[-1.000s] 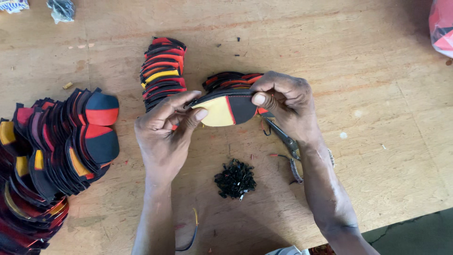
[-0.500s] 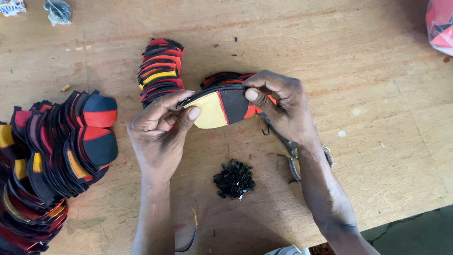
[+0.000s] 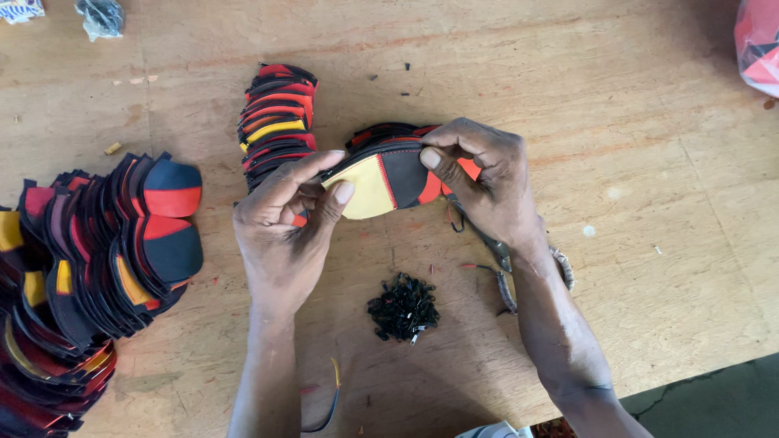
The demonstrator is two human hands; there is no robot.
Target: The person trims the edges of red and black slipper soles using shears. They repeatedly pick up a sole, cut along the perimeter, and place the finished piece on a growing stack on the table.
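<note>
A broad wooden counter (image 3: 617, 122), scuffed and pale brown, fills nearly the whole view, with a strip of dark floor (image 3: 714, 389) showing past its near right corner. Along the left edge, running toward the near left corner, lies the largest heap of stitched pieces (image 3: 89, 268), curved panels in black, red and yellow, overlapped like scales. A smaller stack of the same pieces (image 3: 276, 122) stands toward the far side, just left of the middle. Between the two hands, near the centre of the counter and lifted just above it, is the panel piece (image 3: 389, 182), a curved strip with a yellow section, a black section and a red one. The left hand (image 3: 284, 219) pinches its yellow end between thumb and fingers; the right hand (image 3: 487, 182) grips the black and red end, thumb pressed on top, fingers curled behind. Both hands are closed tight on it. More pieces lie directly behind it, touching the right hand. At the far right corner a red and black bundle (image 3: 759, 45) is cut off by the edge. Under the right wrist lies a pair of dark scissors (image 3: 503, 268). Nearer the front edge, between the forearms, sits a small pile of black scraps (image 3: 403, 307). At the far left corner is a crumpled dark wrapper (image 3: 101, 16).
</note>
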